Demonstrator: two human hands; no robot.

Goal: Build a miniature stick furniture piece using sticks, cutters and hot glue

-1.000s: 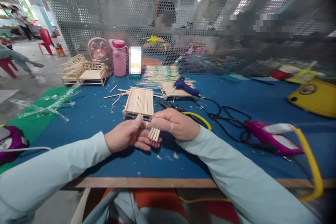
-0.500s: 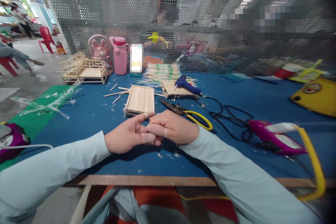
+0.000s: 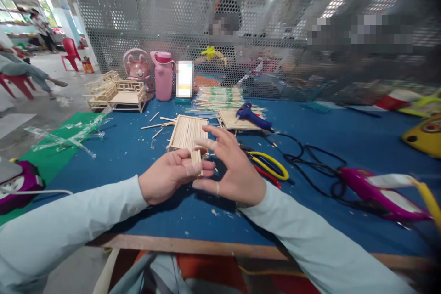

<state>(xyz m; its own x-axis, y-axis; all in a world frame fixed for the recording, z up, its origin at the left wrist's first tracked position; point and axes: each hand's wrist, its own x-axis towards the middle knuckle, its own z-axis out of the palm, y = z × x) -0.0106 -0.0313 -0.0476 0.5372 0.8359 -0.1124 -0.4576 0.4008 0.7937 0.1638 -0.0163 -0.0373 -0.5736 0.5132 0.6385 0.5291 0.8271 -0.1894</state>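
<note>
Between the thumb and fingers of my left hand (image 3: 168,174) is a small bundle of short wooden sticks (image 3: 196,161). My right hand (image 3: 234,167) is just right of it, thumb and fingers spread, with nothing seen between them. Behind my hands a slatted stick panel (image 3: 189,132) lies on the blue table, partly covered by my right fingers. Yellow-and-red-handled cutters (image 3: 270,165) lie right of my right hand, their blades mostly hidden behind it. A blue glue gun (image 3: 253,117) rests on a second stick piece (image 3: 229,121).
Small stick furniture (image 3: 126,96), a pink bottle (image 3: 163,76) and a phone (image 3: 185,79) stand at the back left. Stick bundles (image 3: 218,97) lie behind the panel. A black cable (image 3: 310,158) and a purple power strip (image 3: 382,193) are right. Loose sticks (image 3: 158,124) lie left.
My right hand has opened and drawn apart from my left, so the small stick bundle now shows in my left hand. The view has shifted slightly, and the red cutter handle is now visible.
</note>
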